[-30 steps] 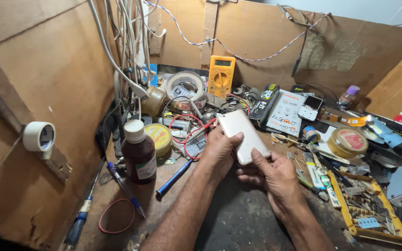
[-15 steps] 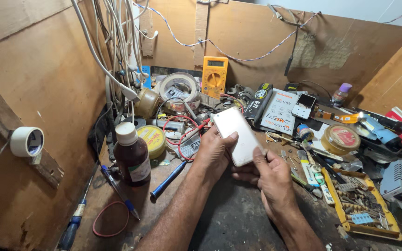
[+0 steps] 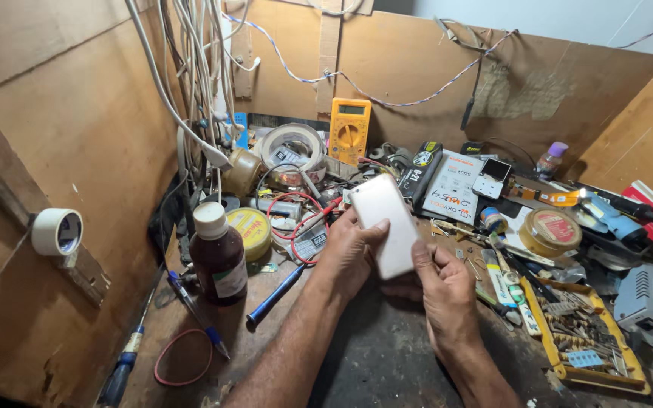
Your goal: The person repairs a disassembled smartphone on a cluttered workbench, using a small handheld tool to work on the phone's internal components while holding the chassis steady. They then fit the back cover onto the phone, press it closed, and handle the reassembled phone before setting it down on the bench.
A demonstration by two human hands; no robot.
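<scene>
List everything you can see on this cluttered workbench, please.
phone: 1, white back showing, held above the bench centre
multimeter: 1, yellow, upright against back wall
brown bottle: 1, white cap, left of the hands
round tin: 1, yellow, beside the bottle
tape rolls: 2, pale, one at back, one on left wall
screwdriver: 1, blue, lying left of the forearm
rubber band: 1, red, front left
parts tray: 1, yellow, front right
cables: several, white, hanging at back left
left hand: holds phone's left edge
right hand: holds phone's lower end
</scene>
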